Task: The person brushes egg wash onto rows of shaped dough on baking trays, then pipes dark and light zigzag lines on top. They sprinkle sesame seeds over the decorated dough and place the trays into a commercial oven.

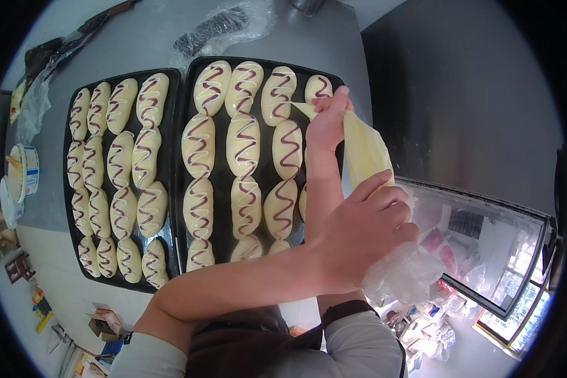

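Observation:
A pale yellow piping bag slants over the right side of a black baking tray. My left hand is wrapped round its wide upper end, with clear crumpled plastic hanging below. My right hand reaches up beneath my left forearm and closes round the bag near its narrow end. The bag's tip sits beside an elongated dough piece in the far row. That dough bears a purple zigzag and some pale lines. A neighbouring dough piece shows a purple zigzag alone. My arms hide part of the tray.
A second black tray of striped dough pieces adjoins on the left. Crumpled clear plastic wrap lies beyond the trays. A white tub stands at the left table edge. A glass-paned frame is at the right.

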Demonstrator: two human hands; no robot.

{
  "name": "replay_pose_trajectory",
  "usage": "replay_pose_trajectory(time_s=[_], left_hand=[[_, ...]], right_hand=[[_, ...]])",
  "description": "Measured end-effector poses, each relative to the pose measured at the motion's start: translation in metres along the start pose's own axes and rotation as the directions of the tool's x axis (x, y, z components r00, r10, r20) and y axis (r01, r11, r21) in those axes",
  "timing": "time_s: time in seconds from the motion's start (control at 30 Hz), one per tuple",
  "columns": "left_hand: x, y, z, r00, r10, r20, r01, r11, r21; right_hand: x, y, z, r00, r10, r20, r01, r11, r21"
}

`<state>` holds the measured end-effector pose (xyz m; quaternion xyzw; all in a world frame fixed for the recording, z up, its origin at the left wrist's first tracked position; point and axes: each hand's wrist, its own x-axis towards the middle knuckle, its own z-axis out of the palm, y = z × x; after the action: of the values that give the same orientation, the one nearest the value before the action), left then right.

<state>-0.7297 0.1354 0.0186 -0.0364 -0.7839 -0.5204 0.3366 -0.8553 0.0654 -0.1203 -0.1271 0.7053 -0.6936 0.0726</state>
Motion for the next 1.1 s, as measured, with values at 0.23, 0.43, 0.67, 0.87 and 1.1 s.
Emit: replay_pose_trajectory(time_s=[0.23, 0.43, 0.67, 0.87, 1.1], left_hand=[[-0.018, 0.029, 0.01, 0.999, -0.022, 0.025, 0.023, 0.998, -0.063], [-0.037, 0.056, 0.024, 0.998, 0.027, 0.055, -0.022, 0.996, -0.081], [-0.063, 0.083, 0.035, 0.997, 0.031, 0.075, -0.024, 0.995, -0.093], [-0.089, 0.107, 0.042, 0.994, 0.028, 0.104, -0.016, 0.994, -0.11], [-0.12, 0.141, 0.056, 0.991, 0.04, 0.13, -0.021, 0.989, -0.145]], right_hand=[[-0.03, -0.001, -0.04, 1.0, -0.024, 0.01, 0.025, 0.995, -0.099], [-0.055, -0.009, -0.07, 0.994, -0.1, 0.038, 0.105, 0.978, -0.182], [-0.092, -0.007, -0.098, 0.996, -0.088, 0.013, 0.089, 0.967, -0.238], [-0.134, -0.011, -0.12, 0.997, 0.038, 0.06, -0.02, 0.96, -0.278], [-0.184, -0.015, -0.146, 0.997, 0.059, 0.045, -0.041, 0.943, -0.329]])
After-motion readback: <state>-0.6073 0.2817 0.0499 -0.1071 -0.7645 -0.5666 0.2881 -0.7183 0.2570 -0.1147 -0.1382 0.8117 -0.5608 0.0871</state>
